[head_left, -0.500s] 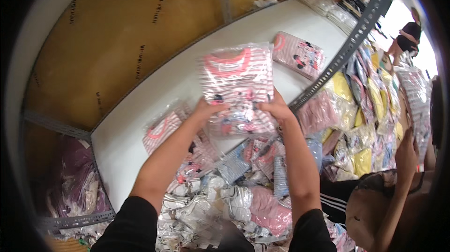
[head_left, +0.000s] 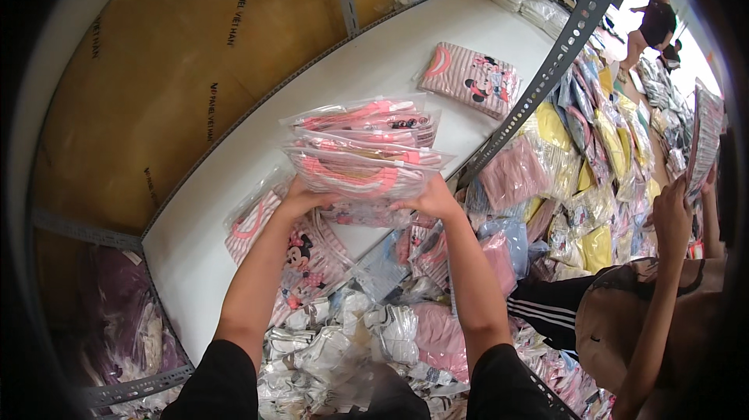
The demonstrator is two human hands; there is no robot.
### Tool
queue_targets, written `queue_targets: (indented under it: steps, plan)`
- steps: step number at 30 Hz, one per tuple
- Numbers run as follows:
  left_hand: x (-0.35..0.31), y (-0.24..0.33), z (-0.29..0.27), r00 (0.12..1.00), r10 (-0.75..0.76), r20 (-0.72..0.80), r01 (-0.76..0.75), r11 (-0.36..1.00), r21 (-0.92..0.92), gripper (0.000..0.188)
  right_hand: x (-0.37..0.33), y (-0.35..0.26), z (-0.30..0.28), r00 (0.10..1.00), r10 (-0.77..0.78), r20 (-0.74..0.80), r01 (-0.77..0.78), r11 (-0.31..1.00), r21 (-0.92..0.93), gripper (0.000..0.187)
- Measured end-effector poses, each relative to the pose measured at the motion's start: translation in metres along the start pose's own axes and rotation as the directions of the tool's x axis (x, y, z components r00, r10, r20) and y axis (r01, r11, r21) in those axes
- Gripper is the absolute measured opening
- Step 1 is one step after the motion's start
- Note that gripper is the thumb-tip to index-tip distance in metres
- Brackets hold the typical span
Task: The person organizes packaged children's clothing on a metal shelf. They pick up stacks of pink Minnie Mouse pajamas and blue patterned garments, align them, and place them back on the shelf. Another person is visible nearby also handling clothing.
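Note:
Between my two hands is a stack of pink-and-white striped shirts (head_left: 363,166) in clear plastic bags, held above the white shelf. Its bag edges and pink necklines face me, fanned slightly apart. My left hand (head_left: 304,197) is closed on the near left side of the stack, and my right hand (head_left: 431,200) grips the near right side. Some fingers are hidden under the bags. Beneath my left forearm lies another bagged striped shirt (head_left: 312,260) with a cartoon print. A further folded, bagged shirt (head_left: 472,80) rests on the shelf at the far right.
A perforated metal post (head_left: 546,69) slants along the white shelf's (head_left: 211,209) right side. Heaps of bagged clothes (head_left: 328,350) lie below and to the right. At right a co-worker's hand (head_left: 671,209) holds a bagged garment (head_left: 704,139). Another person (head_left: 658,22) stands farther back.
The stack has tipped from its printed front toward its edges, and its bags have spread apart. It has shifted slightly left in view. The co-worker's bagged garment has moved.

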State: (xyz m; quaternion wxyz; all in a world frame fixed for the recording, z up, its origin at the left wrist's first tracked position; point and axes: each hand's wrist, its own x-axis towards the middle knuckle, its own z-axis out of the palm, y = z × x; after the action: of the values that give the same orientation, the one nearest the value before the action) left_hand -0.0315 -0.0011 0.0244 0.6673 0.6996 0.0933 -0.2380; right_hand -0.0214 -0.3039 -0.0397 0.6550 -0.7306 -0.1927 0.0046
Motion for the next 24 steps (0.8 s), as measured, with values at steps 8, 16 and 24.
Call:
queue_targets:
  steps: [8,16,24]
  plan:
    - [0.02,-0.027,0.0,0.965,0.257,0.043,-0.261,0.959,0.115,0.097,0.001,0.034,0.01,0.999,-0.034,-0.017,0.032,0.995,-0.095,0.118]
    - [0.02,-0.039,-0.017,0.983,0.181,-0.032,-0.183,0.979,-0.086,0.092,0.002,-0.073,0.031,0.948,-0.229,-0.222,0.288,0.912,0.292,0.135]
    - [0.002,-0.023,-0.02,0.805,0.591,0.044,-0.582,0.775,0.247,0.084,0.012,-0.071,0.018,0.902,-0.365,-0.229,0.374,0.927,-0.005,0.143]
